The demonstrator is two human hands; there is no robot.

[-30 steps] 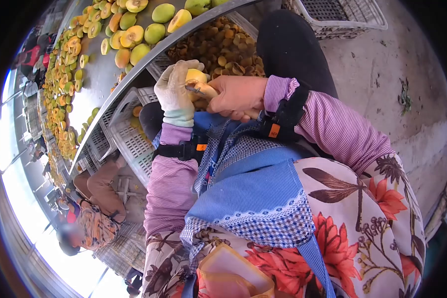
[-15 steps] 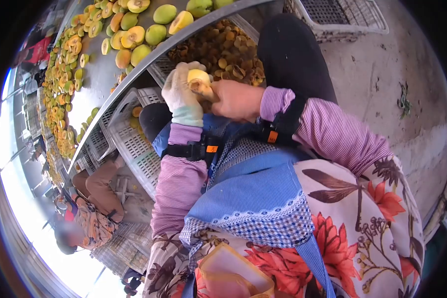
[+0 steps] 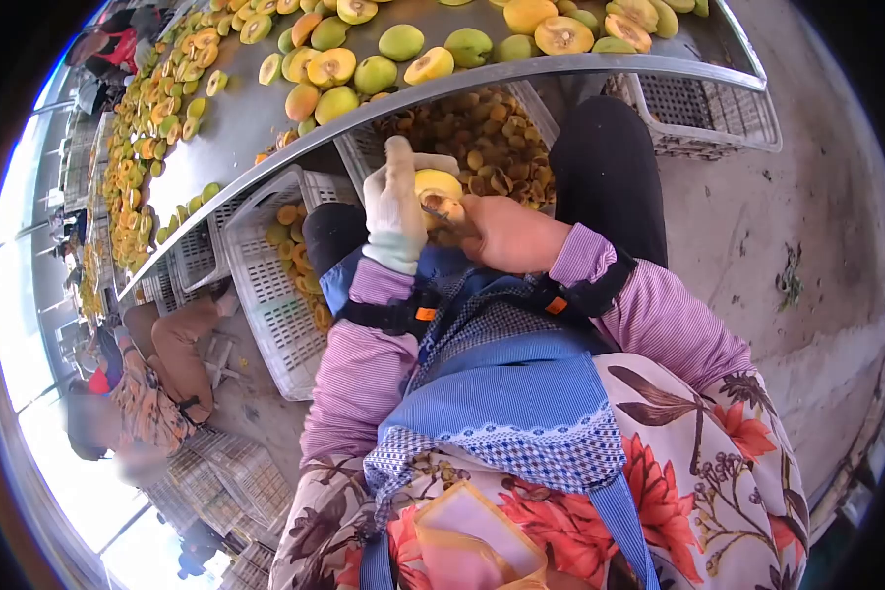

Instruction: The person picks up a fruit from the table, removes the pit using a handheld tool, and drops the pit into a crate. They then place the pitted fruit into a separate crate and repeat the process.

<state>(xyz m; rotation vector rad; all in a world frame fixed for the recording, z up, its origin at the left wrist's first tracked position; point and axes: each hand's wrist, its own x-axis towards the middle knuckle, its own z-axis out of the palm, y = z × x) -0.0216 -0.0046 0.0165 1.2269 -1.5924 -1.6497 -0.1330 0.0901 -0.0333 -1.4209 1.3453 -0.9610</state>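
We look down on a concrete floor [image 3: 728, 226], with a metal table [image 3: 228, 126] curving across the top and left, strewn with whole and halved stone fruit [image 3: 331, 67] in green, yellow and orange. Close to us, a floral garment [image 3: 649, 462] covers the lap, partly overlaid by a blue apron [image 3: 506, 388]. At lower left we see a seated co-worker [image 3: 157, 408] in brown trousers. A white plastic crate [image 3: 270, 324] of yellow-orange fruit stands beside the left knee; between the knees, partly beneath the table, we find a heap of brown scraps [image 3: 501, 143].

The white-gloved left hand [image 3: 393, 202] grips a yellow fruit half [image 3: 439, 181], one digit pointing upward and another stretched along the fruit's far side. The bare right hand [image 3: 516, 234] is just beside it, fingers curled closed around a small tool [image 3: 433, 209], mostly hidden, its dark tip against the fruit. We see the half above the lap, between both hands, its browned cut side showing.
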